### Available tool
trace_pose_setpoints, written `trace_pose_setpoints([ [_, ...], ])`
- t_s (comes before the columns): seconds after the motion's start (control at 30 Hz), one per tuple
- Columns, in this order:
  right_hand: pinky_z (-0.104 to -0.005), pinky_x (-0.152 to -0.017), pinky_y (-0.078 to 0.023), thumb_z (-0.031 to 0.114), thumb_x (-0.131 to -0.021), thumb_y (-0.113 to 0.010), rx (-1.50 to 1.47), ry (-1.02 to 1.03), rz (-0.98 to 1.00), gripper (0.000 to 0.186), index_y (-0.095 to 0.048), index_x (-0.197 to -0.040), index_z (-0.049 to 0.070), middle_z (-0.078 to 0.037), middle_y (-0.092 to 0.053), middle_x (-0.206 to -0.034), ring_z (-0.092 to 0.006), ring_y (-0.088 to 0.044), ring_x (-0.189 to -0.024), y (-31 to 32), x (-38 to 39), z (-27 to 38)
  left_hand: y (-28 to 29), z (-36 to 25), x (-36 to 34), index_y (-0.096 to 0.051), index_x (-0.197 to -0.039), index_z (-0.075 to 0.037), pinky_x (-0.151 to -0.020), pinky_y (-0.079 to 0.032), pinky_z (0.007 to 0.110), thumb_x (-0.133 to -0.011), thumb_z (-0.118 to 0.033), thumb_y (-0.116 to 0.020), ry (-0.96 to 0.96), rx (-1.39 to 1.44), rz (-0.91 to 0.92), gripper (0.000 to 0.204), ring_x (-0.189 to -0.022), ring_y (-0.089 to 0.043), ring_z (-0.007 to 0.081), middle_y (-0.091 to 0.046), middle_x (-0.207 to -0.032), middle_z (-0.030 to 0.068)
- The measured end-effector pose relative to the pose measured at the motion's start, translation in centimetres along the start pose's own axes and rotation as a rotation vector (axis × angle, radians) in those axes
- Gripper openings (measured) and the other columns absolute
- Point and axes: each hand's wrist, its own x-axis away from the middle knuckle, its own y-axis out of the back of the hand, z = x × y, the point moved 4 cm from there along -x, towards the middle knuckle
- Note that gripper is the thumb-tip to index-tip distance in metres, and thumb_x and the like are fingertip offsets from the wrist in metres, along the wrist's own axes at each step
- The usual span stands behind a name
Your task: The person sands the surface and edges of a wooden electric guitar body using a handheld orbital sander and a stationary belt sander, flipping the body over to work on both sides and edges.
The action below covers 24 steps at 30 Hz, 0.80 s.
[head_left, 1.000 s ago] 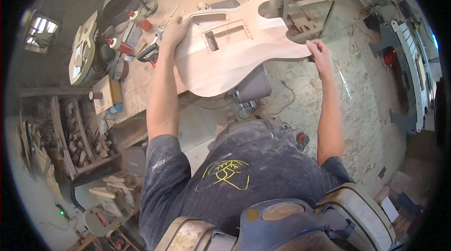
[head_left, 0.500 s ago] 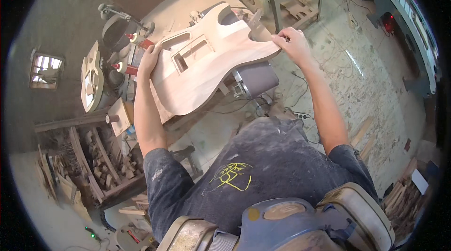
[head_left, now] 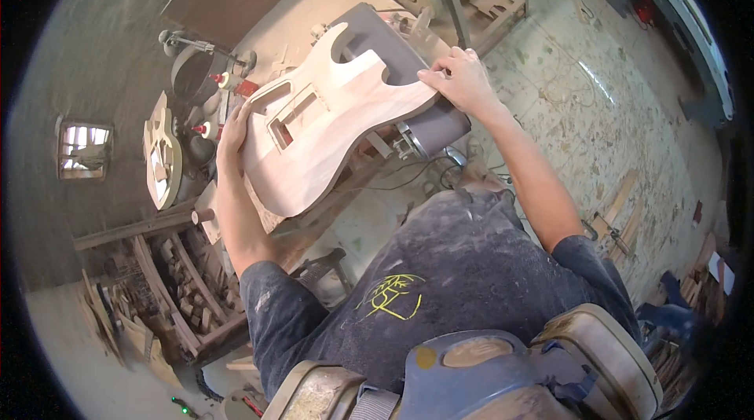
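Note:
I hold a pale, unfinished wooden electric guitar body, with recessed cavities cut in it, tilted over a workbench. My left hand grips its left edge. My right hand pinches the upper right horn. A sander with a wide grey belt and metal roller lies directly beneath the body, showing at its right and above it; whether the body touches the belt I cannot tell.
Two red-and-white glue bottles, a lamp and another guitar body stand at the left. A metal frame stands beyond the bench. A crate of offcuts sits lower left; wood strips lie on the right.
Both hands have moved leftward with the guitar body, which has turned, its right horn rising in view. More of the sander's belt now shows behind it.

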Motion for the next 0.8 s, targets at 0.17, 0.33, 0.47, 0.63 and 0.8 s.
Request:
trace_pose_setpoints([
  [0.17, -0.0439, -0.086, -0.047, 0.044, -0.084, -0.073, 0.005, -0.056, 0.012, 0.037, -0.075, -0.086, 0.007, -0.017, -0.063, -0.094, -0.0359, -0.058, -0.093, 0.5, 0.3, 1.1, 0.4, -0.4, 1.1, -0.057, -0.137, -0.005, -0.092, -0.048, 0.033, -0.103, -0.042, -0.047, 0.114, -0.003, -0.004, 0.051, -0.104, -0.063, 0.0205, -0.066, -0.122, 0.0147],
  [0.33, -0.0428, -0.082, -0.047, 0.044, -0.085, -0.073, -0.082, -0.116, 0.041, 0.039, -0.074, -0.088, 0.005, -0.015, -0.059, -0.088, -0.0333, -0.058, -0.09, 0.5, 0.3, 0.3, -0.2, 0.6, -0.7, -0.061, -0.131, -0.001, -0.096, -0.045, 0.033, -0.104, -0.042, -0.045, -0.045, 0.059, 0.054, 0.052, -0.108, -0.062, 0.0219, -0.068, -0.12, 0.0148],
  [0.47, -0.035, -0.073, -0.049, 0.042, -0.085, -0.075, -0.234, -0.223, 0.005, 0.04, -0.073, -0.089, 0.003, -0.012, -0.065, -0.087, -0.0228, -0.062, -0.081, 0.6, -0.1, -1.7, -0.6, -0.2, -1.7, -0.061, -0.13, 0.001, -0.1, -0.043, 0.035, -0.104, -0.042, -0.045, -0.096, -0.045, -0.001, 0.053, -0.114, -0.061, 0.026, -0.068, -0.121, 0.0172],
  [0.63, -0.0359, -0.076, -0.052, 0.046, -0.083, -0.073, -0.379, -0.328, 0.056, 0.046, -0.072, -0.093, 0.002, -0.015, -0.068, -0.077, -0.0274, -0.067, -0.08, 1.2, -0.6, -3.7, -1.7, -1.1, -3.0, -0.06, -0.129, 0.002, -0.105, -0.04, 0.04, -0.103, -0.049, -0.044, -0.023, -0.125, -0.01, 0.06, -0.125, -0.057, 0.037, -0.064, -0.126, 0.0257],
  [0.8, -0.0323, -0.063, -0.049, 0.047, -0.084, -0.074, -0.52, -0.455, 0.089, 0.046, -0.072, -0.095, 0.002, -0.008, -0.066, -0.074, -0.0161, -0.063, -0.069, 1.6, -0.8, -6.6, -3.2, -4.9, -2.8, -0.061, -0.128, 0.002, -0.104, -0.041, 0.041, -0.102, -0.05, -0.043, -0.027, -0.165, -0.016, 0.061, -0.124, -0.056, 0.0401, -0.063, -0.125, 0.0272],
])
